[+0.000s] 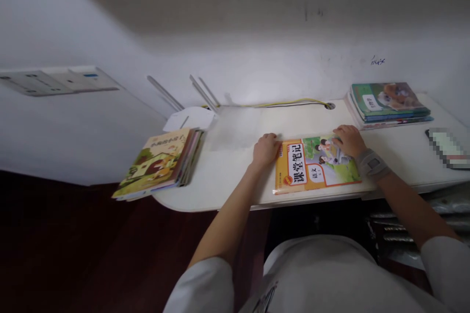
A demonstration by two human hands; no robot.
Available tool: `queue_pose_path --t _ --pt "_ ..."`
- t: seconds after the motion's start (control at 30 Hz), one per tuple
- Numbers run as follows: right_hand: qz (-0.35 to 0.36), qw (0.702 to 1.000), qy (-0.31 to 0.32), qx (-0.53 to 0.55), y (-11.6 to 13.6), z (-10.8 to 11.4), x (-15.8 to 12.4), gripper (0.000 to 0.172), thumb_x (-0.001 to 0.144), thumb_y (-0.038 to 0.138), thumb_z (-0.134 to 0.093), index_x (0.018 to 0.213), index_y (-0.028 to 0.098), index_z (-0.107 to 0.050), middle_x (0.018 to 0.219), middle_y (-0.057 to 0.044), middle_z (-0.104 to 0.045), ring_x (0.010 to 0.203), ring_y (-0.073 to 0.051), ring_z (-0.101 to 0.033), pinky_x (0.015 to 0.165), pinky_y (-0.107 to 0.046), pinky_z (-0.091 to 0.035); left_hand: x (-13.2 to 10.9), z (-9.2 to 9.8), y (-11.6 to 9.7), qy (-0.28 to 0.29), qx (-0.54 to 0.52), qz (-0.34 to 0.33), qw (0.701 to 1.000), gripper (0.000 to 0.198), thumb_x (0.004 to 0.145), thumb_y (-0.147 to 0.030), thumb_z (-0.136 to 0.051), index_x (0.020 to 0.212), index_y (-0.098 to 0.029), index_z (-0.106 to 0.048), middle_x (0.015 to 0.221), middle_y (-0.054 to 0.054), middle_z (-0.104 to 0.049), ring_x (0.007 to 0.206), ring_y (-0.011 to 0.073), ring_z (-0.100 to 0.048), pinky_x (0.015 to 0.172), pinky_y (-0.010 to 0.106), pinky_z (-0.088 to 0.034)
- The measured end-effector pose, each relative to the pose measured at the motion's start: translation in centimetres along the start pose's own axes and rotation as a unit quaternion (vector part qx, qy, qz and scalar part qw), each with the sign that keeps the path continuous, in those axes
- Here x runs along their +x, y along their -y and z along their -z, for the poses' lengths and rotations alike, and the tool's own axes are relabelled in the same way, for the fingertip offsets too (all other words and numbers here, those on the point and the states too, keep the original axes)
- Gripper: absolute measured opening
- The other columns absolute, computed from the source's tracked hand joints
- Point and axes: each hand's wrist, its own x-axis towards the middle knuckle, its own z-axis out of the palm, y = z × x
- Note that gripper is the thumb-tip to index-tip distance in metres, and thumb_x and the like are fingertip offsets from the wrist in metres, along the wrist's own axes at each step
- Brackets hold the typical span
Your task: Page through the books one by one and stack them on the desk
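An orange-and-green workbook (312, 168) with large Chinese lettering and cartoon children lies sideways on the white desk, close to its front edge. At its upper left corner is my left hand (267, 149), fingers bent against the book's edge, thumb mostly hidden. My right hand (349, 141), with a grey band on the wrist, holds the upper right corner; its thumb rests on the cover and its fingers curl over the far edge.
A stack of picture books (157, 161) overhangs the desk's left end, beside a white router (189, 118) with upright antennas. Another book stack (389, 100) stands at the back right. A blurred-out phone-like object (448, 148) lies far right. Cables run to a hole (330, 106) in the desk (205, 181).
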Motion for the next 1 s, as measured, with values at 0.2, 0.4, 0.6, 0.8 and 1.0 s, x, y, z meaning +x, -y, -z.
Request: queue_pose_path --t 0.2,0.4,0.6,0.8,1.0 --pt "-0.134 0.990 0.036 -0.020 0.2 -0.3 0.3 0.038 0.089 0.035 -0.048 0.118 0.012 -0.059 0.109 -0.017 -0.063 0.098 -0.028 -0.054 0.078 -0.035 -0.037 -0.3 0.0 -0.3 -0.013 -0.020 0.053 0.998 0.036 0.088 -0.046 -0.044 0.087 -0.020 -0.070 0.111 0.013 -0.068 0.106 0.0288 -0.060 0.088 0.038 -0.043" --pt "-0.115 0.993 -0.019 -0.003 1.3 0.5 0.8 0.035 0.087 0.023 -0.050 0.119 0.014 -0.059 0.117 -0.016 -0.060 0.106 -0.029 -0.051 0.085 -0.037 -0.036 -0.3 -0.5 -0.6 -0.071 -0.288 0.120 0.948 0.020 0.075 -0.036 -0.059 0.083 -0.018 -0.065 0.089 0.008 -0.071 0.086 0.0222 -0.064 0.077 0.031 -0.045" --pt "0.085 0.993 -0.011 0.081 4.6 1.6 1.7 0.035 0.093 0.021 -0.041 0.123 0.014 -0.058 0.121 -0.013 -0.061 0.112 -0.024 -0.051 0.100 -0.038 -0.031 -0.2 -0.5 -1.5 -0.055 -0.594 0.145 0.790 0.043 0.067 -0.036 -0.063 0.104 -0.019 -0.051 0.063 -0.005 -0.058 0.056 0.0139 -0.060 0.059 0.027 -0.048" --pt "0.115 0.988 -0.003 0.104 5.6 1.9 2.8 0.039 0.097 0.031 -0.036 0.122 0.012 -0.059 0.111 -0.014 -0.063 0.101 -0.024 -0.055 0.090 -0.036 -0.040 -0.5 0.5 -1.3 -0.013 -0.678 0.072 0.732 0.044 0.061 -0.034 -0.070 0.100 -0.017 -0.059 0.057 -0.006 -0.055 0.051 0.0108 -0.055 0.056 0.024 -0.045" --pt "0.125 0.973 0.049 0.187 2.5 3.6 2.7 0.035 0.093 0.029 -0.040 0.113 0.014 -0.064 0.103 -0.012 -0.067 0.095 -0.022 -0.060 0.083 -0.030 -0.043 -0.9 2.1 0.0 0.013 -0.607 0.054 0.792 0.032 0.056 -0.041 -0.077 0.069 -0.014 -0.065 0.057 -0.001 -0.059 0.053 0.0092 -0.049 0.055 0.023 -0.040"
